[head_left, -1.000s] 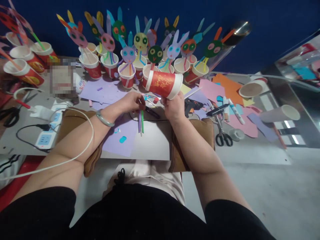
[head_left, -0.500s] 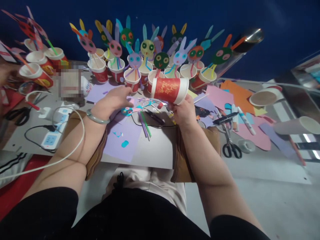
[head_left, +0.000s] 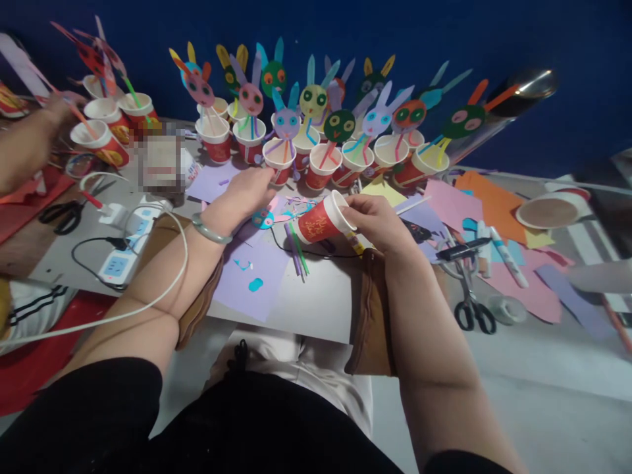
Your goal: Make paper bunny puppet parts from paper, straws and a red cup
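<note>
A red paper cup (head_left: 320, 220) with gold print and a white rim is tilted on its side above the table. My right hand (head_left: 378, 220) grips it by the rim, thumb toward the opening. My left hand (head_left: 254, 193) reaches over the far part of the table, just beyond a blue and pink paper rabbit face (head_left: 263, 218); its fingers are bent, and their tips are too unclear to show whether they hold anything. Purple and green straws (head_left: 297, 249) lie below the cup. A purple sheet (head_left: 254, 280) with small blue scraps is nearer to me.
Several cups with paper rabbits (head_left: 279, 161) line the back. At left are a power strip (head_left: 123, 253), a white cable, black scissors (head_left: 64, 216) and another person's hand (head_left: 59, 108). Scissors (head_left: 474, 316), tape (head_left: 507, 309), markers and coloured paper (head_left: 494, 204) lie at right.
The view has shifted, moving the scene right. The held cup has come lower and nearer, its opening now tipped upward. My right hand has turned around its rim. The other person's hand shows more.
</note>
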A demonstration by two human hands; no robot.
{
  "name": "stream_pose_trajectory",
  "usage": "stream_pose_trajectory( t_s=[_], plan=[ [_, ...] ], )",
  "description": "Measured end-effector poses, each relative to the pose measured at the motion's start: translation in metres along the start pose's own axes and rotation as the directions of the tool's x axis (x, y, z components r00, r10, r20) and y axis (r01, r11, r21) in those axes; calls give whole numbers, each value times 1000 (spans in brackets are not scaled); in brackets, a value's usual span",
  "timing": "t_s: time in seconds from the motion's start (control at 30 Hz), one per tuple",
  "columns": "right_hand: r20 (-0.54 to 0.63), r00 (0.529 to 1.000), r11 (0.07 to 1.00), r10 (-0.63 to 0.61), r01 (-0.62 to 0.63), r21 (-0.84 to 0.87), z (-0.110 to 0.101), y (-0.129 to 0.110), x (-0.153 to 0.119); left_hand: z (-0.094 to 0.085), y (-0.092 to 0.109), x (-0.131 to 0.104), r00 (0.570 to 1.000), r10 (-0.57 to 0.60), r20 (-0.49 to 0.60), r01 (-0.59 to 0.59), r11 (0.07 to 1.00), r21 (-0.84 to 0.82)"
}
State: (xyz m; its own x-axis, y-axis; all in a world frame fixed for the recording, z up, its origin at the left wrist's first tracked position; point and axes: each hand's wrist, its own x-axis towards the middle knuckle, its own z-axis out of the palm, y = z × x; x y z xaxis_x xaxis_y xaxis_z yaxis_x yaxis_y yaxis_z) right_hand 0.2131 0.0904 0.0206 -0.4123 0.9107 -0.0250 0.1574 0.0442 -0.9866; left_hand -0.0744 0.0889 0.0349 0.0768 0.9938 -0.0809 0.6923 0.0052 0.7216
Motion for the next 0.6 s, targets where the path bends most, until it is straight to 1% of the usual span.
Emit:
stream_pose_trajectory(
  t_s=[0.03, 0.07, 0.1, 0.13, 0.17, 0.23, 0.27, 0.3, 0.33, 0.37, 0.4, 0.43, 0.47, 0.5, 0.53, 0.57, 0.6],
  plan=[
    [-12, 1000, 1000, -13, 13, -6, 1, 0, 1, 1, 3, -1, 998, 18, -53, -19, 999, -33],
    [-27, 999, 1000, -27, 27, -7, 2, -1, 1, 2, 8, -2, 999, 33, -20, -35, 990, -136],
    [-45, 998, 999, -41, 41, -2, 4, -1, 2, 4, 14, -4, 997, 45, 71, -24, 962, -271],
    [-65, 996, 998, -55, 56, 8, 6, -2, 3, 7, 20, -6, 980, 85, 181, -6, 917, -398],
    [-83, 994, 997, -69, 71, 23, 9, -4, 3, 10, 26, -10, 955, 147, 259, 1, 869, -495],
    [-116, 989, 994, -88, 95, 55, 14, -6, 4, 16, 36, -15, 898, 278, 341, -19, 799, -601],
    [-131, 987, 992, -92, 102, 69, 17, -7, 4, 18, 40, -18, 880, 319, 351, -39, 787, -615],
    [-145, 985, 991, -95, 107, 79, 19, -7, 4, 19, 42, -19, 873, 339, 350, -60, 788, -613],
    [-158, 983, 990, -97, 112, 85, 20, -7, 5, 19, 43, -19, 878, 340, 336, -79, 797, -599],
    [-169, 981, 989, -100, 117, 89, 21, -7, 5, 17, 41, -17, 897, 320, 304, -95, 813, -575],
    [-175, 979, 989, -103, 121, 91, 22, -7, 5, 14, 37, -15, 923, 285, 260, -106, 836, -538],
    [-174, 979, 988, -104, 121, 92, 22, -6, 5, 9, 31, -11, 952, 237, 193, -116, 865, -488],
    [-162, 982, 989, -101, 116, 90, 21, -5, 6, 4, 24, -7, 978, 175, 111, -116, 907, -405],
    [-142, 985, 991, -95, 108, 85, 21, -4, 6, -1, 16, -2, 992, 124, 35, -108, 952, -287],
    [-123, 988, 992, -90, 100, 78, 20, -2, 7, -6, 7, 3, 996, 88, -24, -90, 985, -145],
    [-107, 991, 993, -86, 94, 71, 20, -1, 8, -9, -1, 8, 998, 44, -49, -44, 999, 2],
    [-96, 992, 994, -84, 91, 66, 20, 0, 9, -11, -8, 12, 999, 2, -47, 5, 991, 131]
  ],
)
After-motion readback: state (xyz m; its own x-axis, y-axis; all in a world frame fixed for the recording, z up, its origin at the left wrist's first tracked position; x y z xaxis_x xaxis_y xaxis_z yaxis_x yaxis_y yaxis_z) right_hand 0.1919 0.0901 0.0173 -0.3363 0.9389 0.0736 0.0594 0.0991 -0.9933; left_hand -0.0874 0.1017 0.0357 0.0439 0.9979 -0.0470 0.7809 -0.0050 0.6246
